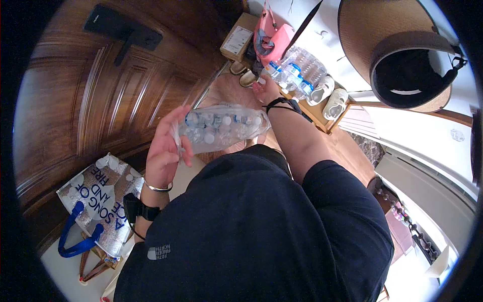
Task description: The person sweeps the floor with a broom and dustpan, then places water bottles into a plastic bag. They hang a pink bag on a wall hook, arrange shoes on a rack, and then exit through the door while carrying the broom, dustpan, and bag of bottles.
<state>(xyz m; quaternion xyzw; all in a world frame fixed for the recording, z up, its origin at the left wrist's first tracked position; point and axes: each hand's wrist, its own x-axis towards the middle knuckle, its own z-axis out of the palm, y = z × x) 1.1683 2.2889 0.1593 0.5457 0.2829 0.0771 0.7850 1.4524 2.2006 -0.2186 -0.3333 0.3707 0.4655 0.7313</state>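
A clear plastic bag (211,142) hangs in front of my torso, with several clear bottles (225,121) with white caps inside it. My left hand (168,143) is closed on the edge of this bag at its left side, thumb and fingers gathering the thin film. Farther off, my right hand (266,91) reaches to the near end of a group of clear plastic bottles with blue labels (292,73) on a low wooden bench. Its fingers are curled at the nearest bottle (272,69), and my wrist and hand hide part of the grip.
White shoes (334,104) stand on the bench (318,117). Behind are a pink bag (276,43) and a cardboard box (239,40). A dark wooden door (65,95) rises at left, above a silver bag (103,194) with blue handles. A sun hat (352,30) hangs upper right.
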